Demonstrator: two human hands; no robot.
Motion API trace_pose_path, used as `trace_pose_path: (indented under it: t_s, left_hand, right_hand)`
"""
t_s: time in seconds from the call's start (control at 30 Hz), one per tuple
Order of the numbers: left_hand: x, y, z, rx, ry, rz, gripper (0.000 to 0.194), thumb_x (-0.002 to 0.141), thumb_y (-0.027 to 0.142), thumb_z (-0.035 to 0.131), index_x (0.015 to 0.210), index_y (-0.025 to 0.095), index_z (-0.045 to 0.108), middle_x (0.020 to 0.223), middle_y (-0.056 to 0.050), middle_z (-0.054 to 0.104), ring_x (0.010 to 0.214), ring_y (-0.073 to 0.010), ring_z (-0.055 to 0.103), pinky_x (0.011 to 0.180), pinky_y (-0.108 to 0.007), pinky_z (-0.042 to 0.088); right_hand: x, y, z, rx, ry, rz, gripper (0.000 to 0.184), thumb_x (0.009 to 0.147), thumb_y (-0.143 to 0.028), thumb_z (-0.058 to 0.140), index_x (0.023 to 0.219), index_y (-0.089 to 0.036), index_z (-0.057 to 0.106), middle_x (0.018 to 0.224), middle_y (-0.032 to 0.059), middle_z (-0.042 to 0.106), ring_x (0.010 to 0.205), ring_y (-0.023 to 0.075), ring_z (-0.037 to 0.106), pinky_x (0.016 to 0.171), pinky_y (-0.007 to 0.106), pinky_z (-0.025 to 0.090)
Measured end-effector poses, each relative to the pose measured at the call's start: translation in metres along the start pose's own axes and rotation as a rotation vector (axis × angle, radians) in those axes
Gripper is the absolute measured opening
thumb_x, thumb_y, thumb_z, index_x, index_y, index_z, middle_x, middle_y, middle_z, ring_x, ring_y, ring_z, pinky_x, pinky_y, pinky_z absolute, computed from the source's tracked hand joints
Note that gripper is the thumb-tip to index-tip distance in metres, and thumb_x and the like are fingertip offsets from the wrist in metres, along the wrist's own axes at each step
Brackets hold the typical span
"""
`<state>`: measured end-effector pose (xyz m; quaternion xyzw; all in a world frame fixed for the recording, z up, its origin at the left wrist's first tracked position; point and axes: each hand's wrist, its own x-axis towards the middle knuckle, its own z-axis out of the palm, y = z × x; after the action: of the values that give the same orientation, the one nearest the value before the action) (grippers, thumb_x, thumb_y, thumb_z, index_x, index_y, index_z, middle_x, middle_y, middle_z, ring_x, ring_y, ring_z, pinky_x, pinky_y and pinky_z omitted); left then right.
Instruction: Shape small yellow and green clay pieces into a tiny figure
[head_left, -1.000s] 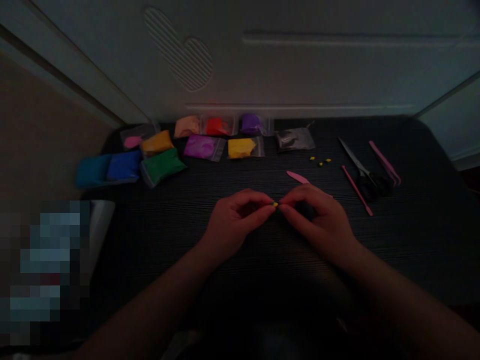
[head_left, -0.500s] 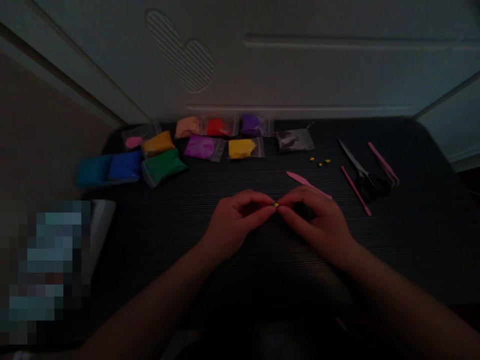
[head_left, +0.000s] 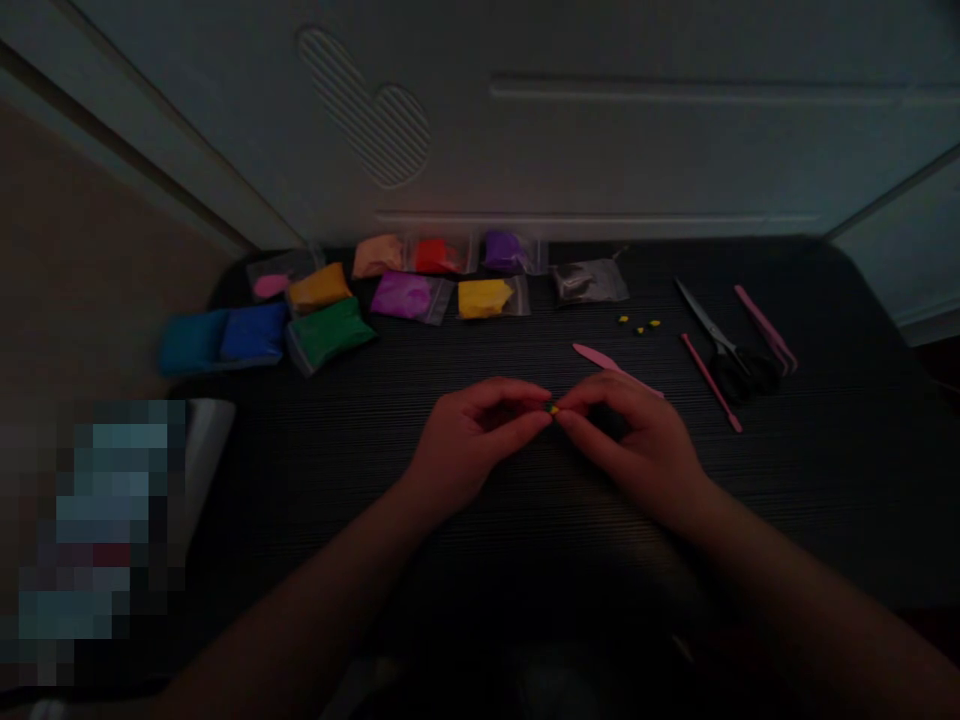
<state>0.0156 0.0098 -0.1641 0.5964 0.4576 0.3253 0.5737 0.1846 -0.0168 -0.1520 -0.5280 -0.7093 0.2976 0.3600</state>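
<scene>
My left hand (head_left: 480, 435) and my right hand (head_left: 634, 430) meet fingertip to fingertip over the dark table. Between them is a tiny yellow and green piece of clay (head_left: 553, 409), pinched by thumb and forefinger on both sides. The fingertips cover most of it. Just beyond my right hand lies a pink modelling knife (head_left: 600, 358), partly hidden by the fingers. Farther back rest three small yellow pieces with dark parts (head_left: 640, 329), much like the held one in size.
Bags of coloured clay, such as yellow (head_left: 484, 298), green (head_left: 331, 334) and blue (head_left: 253, 334), line the back left. A grey bag (head_left: 589, 281) lies nearer the middle. Scissors (head_left: 724, 345), a thin pink tool (head_left: 711, 383) and pink tweezers (head_left: 765, 328) are at right. A white panel (head_left: 600, 150) stands behind.
Both hands stay in nearly the same place, still pinching the small piece. Its visible part looks slightly different between the fingertips. The camera view has shifted a little.
</scene>
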Motion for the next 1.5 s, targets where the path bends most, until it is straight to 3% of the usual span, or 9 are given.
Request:
trace_pose_path:
  t_s: [0.4,0.5,0.67,0.83,1.13,1.2,1.3,1.4,1.5]
  left_hand:
    - [0.001,0.001,-0.001,0.081,0.022,0.065,0.013,0.068,0.026,0.063,0.077,0.017,0.06,0.077,0.001,0.057,0.074,-0.0117,0.054,0.064,-0.021,0.042]
    - [0.002,-0.001,-0.002,-0.002,0.01,0.021,0.01,0.07,0.025,0.061,0.077,0.018,0.061,0.076,0.002,0.058,0.071,-0.0103,0.054,0.064,-0.02,0.041]
    - [0.004,-0.003,-0.004,-0.112,-0.038,-0.062,0.013,0.07,0.025,0.061,0.083,0.019,0.061,0.076,0.002,0.059,0.069,-0.0099,0.054,0.062,-0.02,0.041]
    - [0.003,-0.002,-0.005,-0.008,-0.112,0.033,0.016,0.07,0.023,0.061,0.085,0.019,0.063,0.083,0.0,0.056,0.077,-0.0107,0.054,0.069,-0.02,0.041]
    - [0.001,-0.001,-0.005,0.063,-0.085,0.094,0.011,0.07,0.022,0.061,0.08,0.02,0.063,0.08,0.0,0.056,0.074,-0.0114,0.053,0.066,-0.022,0.039]
    - [0.002,-0.002,-0.005,-0.02,-0.061,0.045,0.009,0.069,0.021,0.063,0.078,0.019,0.064,0.079,0.0,0.056,0.073,-0.0103,0.052,0.065,-0.021,0.039]
    - [0.006,-0.005,-0.005,-0.346,-0.007,-0.113,0.011,0.066,0.017,0.064,0.077,0.019,0.062,0.072,0.002,0.056,0.062,-0.0066,0.05,0.055,-0.019,0.036]
    - [0.01,-0.007,-0.007,-0.625,0.042,-0.235,0.012,0.065,0.015,0.064,0.076,0.017,0.061,0.065,0.002,0.056,0.056,-0.0056,0.048,0.048,-0.017,0.033]
    - [0.012,-0.006,-0.008,-0.701,0.044,-0.262,0.011,0.064,0.013,0.065,0.075,0.014,0.061,0.062,0.001,0.055,0.057,-0.0065,0.05,0.049,-0.017,0.035]
  right_hand:
    - [-0.001,0.005,0.002,-0.152,0.016,-0.133,0.007,0.076,-0.018,0.054,0.081,-0.018,0.058,0.079,0.0009,0.062,0.078,0.0132,0.055,0.074,0.029,0.04]
    - [-0.001,0.005,0.003,-0.186,0.022,-0.168,0.008,0.075,-0.019,0.055,0.082,-0.018,0.059,0.08,0.0009,0.062,0.078,0.0132,0.055,0.075,0.03,0.039]
    - [-0.001,0.005,0.001,-0.109,0.017,-0.127,0.007,0.076,-0.017,0.055,0.082,-0.017,0.058,0.08,0.0007,0.062,0.077,0.0114,0.055,0.073,0.027,0.041]
    - [-0.002,0.004,0.0,-0.025,0.003,-0.086,0.006,0.076,-0.018,0.055,0.081,-0.017,0.058,0.078,0.0,0.06,0.075,0.0105,0.054,0.07,0.026,0.042]
    - [-0.002,0.004,0.0,-0.028,-0.014,-0.095,0.006,0.076,-0.019,0.055,0.082,-0.017,0.058,0.078,-0.0002,0.06,0.075,0.0107,0.054,0.07,0.026,0.042]
    - [-0.001,0.007,-0.002,-0.078,-0.001,-0.096,0.007,0.077,-0.019,0.054,0.082,-0.017,0.057,0.079,0.0002,0.06,0.076,0.0112,0.054,0.072,0.027,0.041]
    - [0.002,0.015,-0.005,-0.21,-0.024,-0.089,0.009,0.078,-0.02,0.052,0.085,-0.018,0.057,0.083,0.0008,0.061,0.082,0.0126,0.053,0.078,0.029,0.038]
    - [0.003,0.023,-0.006,-0.342,-0.161,-0.098,0.012,0.078,-0.023,0.052,0.088,-0.021,0.058,0.085,0.0002,0.061,0.086,0.0146,0.053,0.081,0.033,0.033]
    - [0.003,0.026,-0.004,-0.435,-0.271,-0.12,0.016,0.077,-0.027,0.053,0.091,-0.023,0.059,0.087,0.0006,0.06,0.088,0.017,0.052,0.08,0.035,0.031]
